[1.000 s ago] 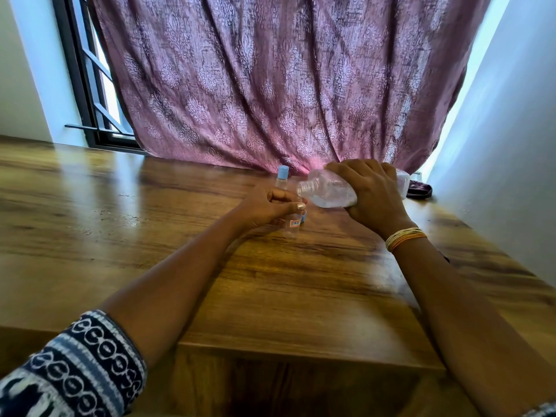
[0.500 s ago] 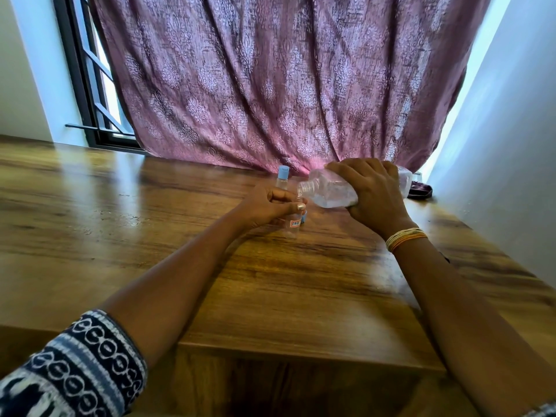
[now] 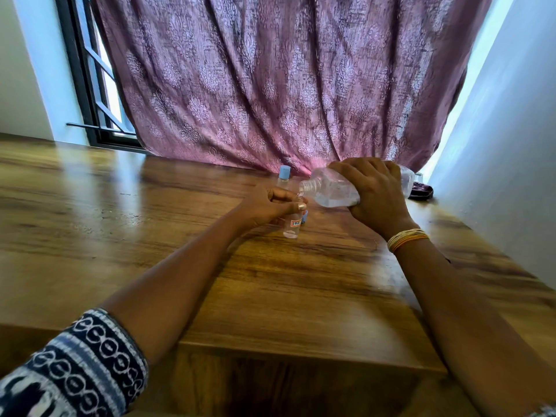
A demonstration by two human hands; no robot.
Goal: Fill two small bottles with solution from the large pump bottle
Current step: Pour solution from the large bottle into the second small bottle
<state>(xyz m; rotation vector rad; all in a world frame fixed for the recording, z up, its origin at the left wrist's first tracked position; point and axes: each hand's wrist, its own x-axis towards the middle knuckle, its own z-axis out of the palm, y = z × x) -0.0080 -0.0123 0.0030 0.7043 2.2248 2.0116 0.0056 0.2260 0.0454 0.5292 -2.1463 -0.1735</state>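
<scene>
Little has changed — right hand (image 3: 376, 194) still grips the tilted large bottle (image 3: 334, 191) (pump off), left hand (image 3: 267, 206) pinching the small bottle (image 3: 292, 225) — pouring continues.

I see bare counter (image 3: 150, 236) wide open to the left and in front of both forearms. Toward the far edge things crowd together: the left hand (image 3: 264, 206) around a small bottle (image 3: 292, 225), the capped small bottle (image 3: 284, 176) just behind it, and the right hand (image 3: 373, 191) tipping the large bottle (image 3: 331, 189). The curtain (image 3: 285, 85) closes the back, the wall (image 3: 511, 176) the right.
</scene>
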